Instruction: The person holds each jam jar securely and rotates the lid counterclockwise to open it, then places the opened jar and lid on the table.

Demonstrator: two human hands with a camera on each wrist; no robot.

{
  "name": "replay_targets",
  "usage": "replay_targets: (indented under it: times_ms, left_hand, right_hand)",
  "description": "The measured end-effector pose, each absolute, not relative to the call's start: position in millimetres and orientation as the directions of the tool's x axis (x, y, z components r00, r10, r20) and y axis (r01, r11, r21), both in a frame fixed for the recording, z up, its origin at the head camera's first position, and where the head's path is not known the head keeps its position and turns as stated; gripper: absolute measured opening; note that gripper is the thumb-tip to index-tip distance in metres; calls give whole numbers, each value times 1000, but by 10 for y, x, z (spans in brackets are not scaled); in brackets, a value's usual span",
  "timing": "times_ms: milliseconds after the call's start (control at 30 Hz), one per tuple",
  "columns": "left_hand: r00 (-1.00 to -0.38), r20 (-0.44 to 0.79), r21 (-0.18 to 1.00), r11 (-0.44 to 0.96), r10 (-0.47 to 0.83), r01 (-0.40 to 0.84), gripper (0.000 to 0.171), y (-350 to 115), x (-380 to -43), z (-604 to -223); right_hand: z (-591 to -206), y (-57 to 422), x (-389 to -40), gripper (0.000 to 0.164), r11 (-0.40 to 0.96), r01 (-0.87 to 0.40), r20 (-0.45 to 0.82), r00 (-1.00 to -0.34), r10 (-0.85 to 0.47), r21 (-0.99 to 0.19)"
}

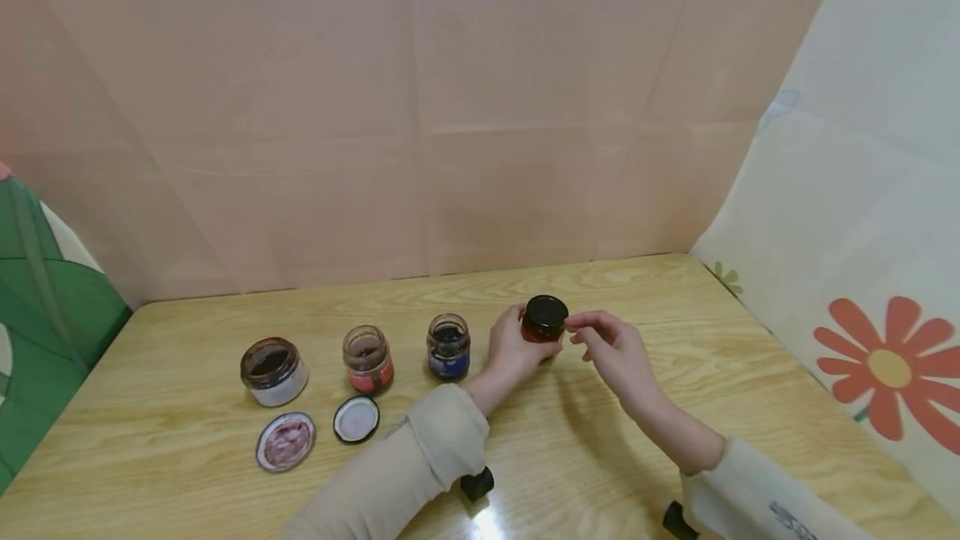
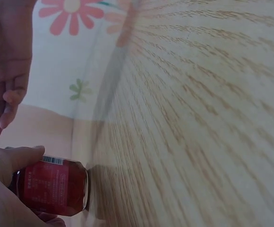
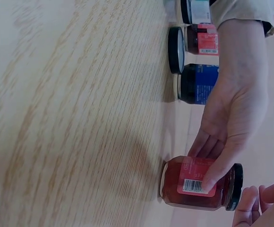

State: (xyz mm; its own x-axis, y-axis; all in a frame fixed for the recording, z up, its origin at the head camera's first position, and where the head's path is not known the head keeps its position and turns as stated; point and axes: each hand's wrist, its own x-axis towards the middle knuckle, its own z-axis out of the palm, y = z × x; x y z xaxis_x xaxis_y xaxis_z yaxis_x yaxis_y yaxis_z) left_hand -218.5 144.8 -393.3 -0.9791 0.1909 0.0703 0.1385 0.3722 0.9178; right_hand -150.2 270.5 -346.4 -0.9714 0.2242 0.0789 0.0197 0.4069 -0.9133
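Note:
My left hand (image 1: 513,352) grips a glass jar with a red label and dark red contents (image 3: 174,182); its thumb lies across the label. The black lid (image 1: 547,312) is on the jar. In the left wrist view the jar's base is close to the tabletop; whether it touches is hard to tell. Just right of the lid is my right hand (image 1: 619,361), fingers loosely bent and holding nothing. Left of the left hand stands an uncovered jar with a blue label (image 1: 449,350), dark inside.
Farther left stand an uncovered red-labelled jar (image 1: 368,361) and a wide uncovered jar (image 1: 276,372). In front of them lie a white-lined lid (image 1: 356,419) and a lid smeared with pinkish residue (image 1: 286,442), both upside down. A wooden table (image 1: 195,490) bears everything.

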Motion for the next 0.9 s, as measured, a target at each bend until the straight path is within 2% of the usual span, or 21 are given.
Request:
replay_targets:
  times_ms: [300,667,900]
  left_hand:
    - [-980,81,906,396,183,149,57,1478,-2176,-3988]
    - [-983,52,906,407,175,121,57,1420,-2082,-3941]
    - [-981,90,903,401,171,152,56,1368,-2050,-3962]
  right_hand:
    - [-3472,2715,-1501,25,406,30,67,-972,223,-913]
    - [-3452,2707,-1470,25,412,20,77,-973,217,-911]
    - [-3409,2694,-1452,24,407,17,87,-968,236,-913]
